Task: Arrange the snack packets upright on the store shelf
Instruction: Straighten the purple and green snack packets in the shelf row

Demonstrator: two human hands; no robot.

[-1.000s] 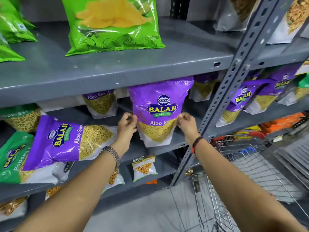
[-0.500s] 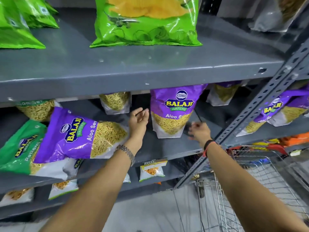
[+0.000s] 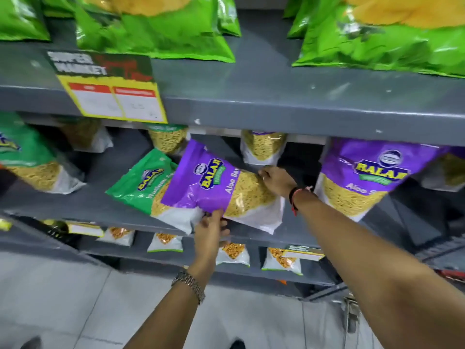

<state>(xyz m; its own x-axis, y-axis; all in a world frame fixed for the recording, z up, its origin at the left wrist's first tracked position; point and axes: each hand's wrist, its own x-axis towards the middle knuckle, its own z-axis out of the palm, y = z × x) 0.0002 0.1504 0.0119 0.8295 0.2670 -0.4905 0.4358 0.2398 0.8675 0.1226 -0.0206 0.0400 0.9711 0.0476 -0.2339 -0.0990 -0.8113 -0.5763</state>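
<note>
Lying tilted, top end far-left, the purple packet [image 3: 221, 187] is pinched by left hand [image 3: 210, 230] at its near edge and right hand [image 3: 275, 181] at its far-right edge.

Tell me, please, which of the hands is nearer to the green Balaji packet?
Left. The left hand grips the purple packet just below the green Balaji packet; the right hand is farther right.
</note>
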